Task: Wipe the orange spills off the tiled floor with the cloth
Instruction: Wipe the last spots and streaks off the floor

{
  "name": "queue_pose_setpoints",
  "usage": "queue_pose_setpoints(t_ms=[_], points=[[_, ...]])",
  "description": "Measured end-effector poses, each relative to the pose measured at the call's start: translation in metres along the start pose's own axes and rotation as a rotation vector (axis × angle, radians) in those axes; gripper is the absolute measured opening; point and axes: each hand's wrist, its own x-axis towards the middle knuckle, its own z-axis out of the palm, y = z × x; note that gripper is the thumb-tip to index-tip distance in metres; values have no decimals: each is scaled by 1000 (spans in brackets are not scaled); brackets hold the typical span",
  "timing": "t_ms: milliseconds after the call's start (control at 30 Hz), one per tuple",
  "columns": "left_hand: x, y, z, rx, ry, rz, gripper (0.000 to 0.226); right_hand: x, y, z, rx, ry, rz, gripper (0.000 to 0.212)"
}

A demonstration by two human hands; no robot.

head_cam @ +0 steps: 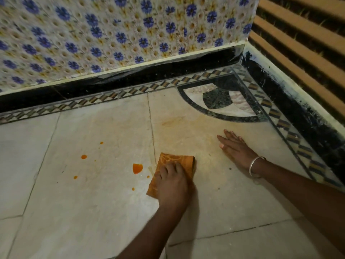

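Pressing down on the folded orange cloth [177, 161], the left hand [172, 186] has its fingers [165, 170] bunched together and bent onto the fabric, covering the near half of it. The cloth lies flat on the pale tiled floor [93, 212], beside a grout line that runs past its left edge.

Just left of the cloth sits the largest orange spill [137, 168], a wet blob not touching the fabric. Farther left of the cloth is a rounder drop [84, 157], with smaller specks scattered around both. Beyond the cloth, toward the wall, a faint orange smear [171, 122] marks the tile.

To the right of the cloth and apart from it, the right hand [236, 148] rests palm down on the floor, fingers straight and slightly spread, a metal bangle [254, 165] at the wrist.

Well beyond the cloth, a black skirting [130, 79] runs under a flower-patterned wall [112, 34].
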Motion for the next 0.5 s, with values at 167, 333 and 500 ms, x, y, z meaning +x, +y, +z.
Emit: queue_pose_setpoints(t_ms=[167,333,500], points=[[7,6,-19,121,-99,83,28,-12,-6,1,16,-19,16,48],[-20,0,-30,-325,-285,104,15,-21,-20,6,-84,-20,31,50],[-15,-59,-72,-1083,-513,-148,10,-25,-53,28,-258,-38,-83,53]])
